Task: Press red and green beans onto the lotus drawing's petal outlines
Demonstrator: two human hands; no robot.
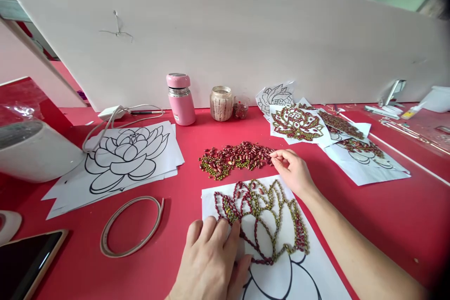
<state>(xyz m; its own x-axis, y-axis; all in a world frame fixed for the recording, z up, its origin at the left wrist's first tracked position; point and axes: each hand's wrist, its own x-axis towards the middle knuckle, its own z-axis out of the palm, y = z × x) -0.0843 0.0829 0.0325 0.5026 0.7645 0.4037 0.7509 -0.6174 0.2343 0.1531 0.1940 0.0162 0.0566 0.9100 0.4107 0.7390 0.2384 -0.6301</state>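
White paper sheet (272, 279), printed with a black flower outline, lies before you in the head view, its upper petals lined with dark-red and olive-green bean rows (258, 210). Your left hand (211, 253) rests bent over its left side; whether it holds anything cannot be told. Your right hand (291, 171) pinches at the right end of a loose red-and-green bean heap (242, 154); any bean between the fingertips is hidden. Dragging your left fingers could knock rows crooked if they aren't stuck down, and that hand hides some of them. Beyond stand a pink flask (181, 108) and a streaked glass jar (221, 104), clear of your reach; a beige coiled strip (104, 239) lies leftward.
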